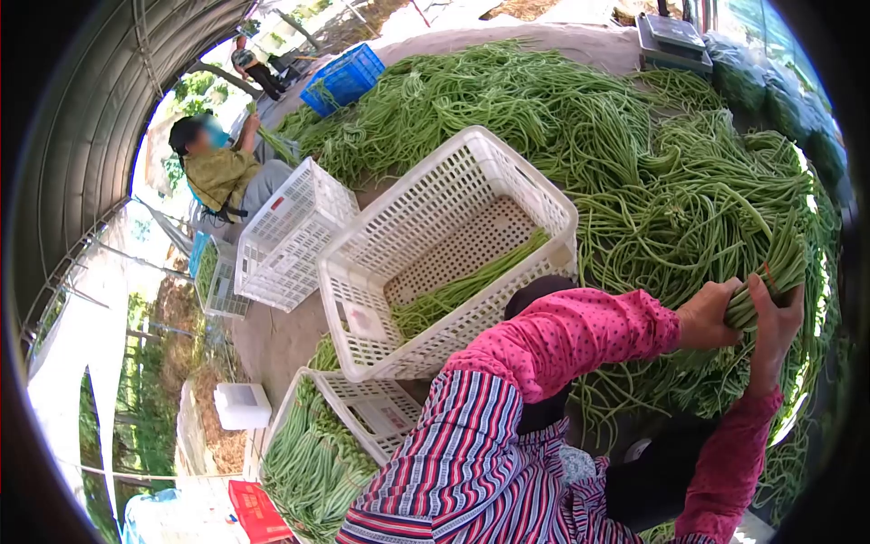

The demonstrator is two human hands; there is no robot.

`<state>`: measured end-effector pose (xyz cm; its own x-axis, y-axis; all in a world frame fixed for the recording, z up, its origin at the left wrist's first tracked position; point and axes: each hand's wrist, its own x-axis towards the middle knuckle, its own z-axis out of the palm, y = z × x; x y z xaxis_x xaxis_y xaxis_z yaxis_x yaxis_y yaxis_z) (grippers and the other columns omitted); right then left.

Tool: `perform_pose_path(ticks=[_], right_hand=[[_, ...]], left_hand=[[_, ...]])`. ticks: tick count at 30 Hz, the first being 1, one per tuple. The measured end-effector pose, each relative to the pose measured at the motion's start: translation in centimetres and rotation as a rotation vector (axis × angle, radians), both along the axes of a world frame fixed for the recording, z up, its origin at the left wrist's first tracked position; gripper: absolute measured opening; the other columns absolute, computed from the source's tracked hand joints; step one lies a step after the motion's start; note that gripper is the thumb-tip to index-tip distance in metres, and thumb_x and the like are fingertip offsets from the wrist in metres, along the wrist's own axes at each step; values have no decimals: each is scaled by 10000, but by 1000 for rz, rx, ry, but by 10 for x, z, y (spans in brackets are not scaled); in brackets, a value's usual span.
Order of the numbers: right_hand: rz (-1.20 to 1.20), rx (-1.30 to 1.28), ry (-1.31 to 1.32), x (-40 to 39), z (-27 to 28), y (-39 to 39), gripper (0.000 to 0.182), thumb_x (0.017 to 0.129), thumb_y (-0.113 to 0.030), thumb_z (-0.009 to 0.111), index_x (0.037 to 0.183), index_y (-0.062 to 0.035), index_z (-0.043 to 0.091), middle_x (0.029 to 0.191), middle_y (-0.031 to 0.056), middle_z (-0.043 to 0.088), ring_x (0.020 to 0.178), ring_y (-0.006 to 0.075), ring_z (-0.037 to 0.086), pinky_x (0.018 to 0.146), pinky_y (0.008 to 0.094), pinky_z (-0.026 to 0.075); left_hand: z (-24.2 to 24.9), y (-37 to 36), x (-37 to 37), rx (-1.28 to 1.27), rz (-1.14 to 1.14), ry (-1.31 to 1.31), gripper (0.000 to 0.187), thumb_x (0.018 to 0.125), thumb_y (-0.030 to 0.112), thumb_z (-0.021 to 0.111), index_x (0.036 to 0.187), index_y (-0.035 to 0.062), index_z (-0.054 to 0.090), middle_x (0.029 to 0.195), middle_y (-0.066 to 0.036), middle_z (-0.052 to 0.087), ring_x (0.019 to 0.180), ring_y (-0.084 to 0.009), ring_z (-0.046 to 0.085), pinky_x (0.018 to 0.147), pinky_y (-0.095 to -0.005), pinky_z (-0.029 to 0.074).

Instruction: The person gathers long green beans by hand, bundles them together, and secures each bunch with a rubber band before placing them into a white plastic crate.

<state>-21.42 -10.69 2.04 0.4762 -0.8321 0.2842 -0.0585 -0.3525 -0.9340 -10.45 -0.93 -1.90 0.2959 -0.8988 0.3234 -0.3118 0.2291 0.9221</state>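
Note:
Both my hands are on a bundle of long green beans (pixel 787 256) at the right, above the heap. My left hand (pixel 710 315) is closed around the bundle's lower end. My right hand (pixel 777 328) grips the same bundle from the other side, its thumb and fingers pressed against the stems. A thin orange-red band (pixel 768 271) shows across the bundle. Loose long beans (pixel 698 227) spread beneath and around my hands.
A white slatted crate (pixel 526 163) with some beans inside stands left of my arms; another crate (pixel 349 408), full of bundles, sits below it. A seated co-worker (pixel 217 172) holds beans beside stacked white crates (pixel 294 236). A blue crate (pixel 349 77) and a scale (pixel 675 41) are farther back.

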Motion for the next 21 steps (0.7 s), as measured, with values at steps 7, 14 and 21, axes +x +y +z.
perform_pose_path(ticks=[7,14,21], right_hand=[[160,94,-58,-3,-5,-14,642,850,-223,665,1368,-2,357,1145,134,565,1036,162,555,878,271,454],[348,174,195,4,7,16,716,730,-174,776,1295,70,410,961,147,636,827,164,630,728,269,515],[514,383,57,-18,10,-2,547,779,-264,727,1209,7,523,875,43,660,763,59,597,650,206,466]], left_hand=[[32,4,27,30,-258,1018,289,739,-25,589,1027,-5,577,872,-60,640,818,-153,638,687,-302,518],[28,6,67,85,-357,1203,377,785,6,521,1152,-80,512,1080,-194,614,986,-304,621,924,-428,498],[33,12,66,61,-501,1298,465,756,-26,472,1219,-70,471,1143,-206,590,1037,-326,596,957,-457,471]])
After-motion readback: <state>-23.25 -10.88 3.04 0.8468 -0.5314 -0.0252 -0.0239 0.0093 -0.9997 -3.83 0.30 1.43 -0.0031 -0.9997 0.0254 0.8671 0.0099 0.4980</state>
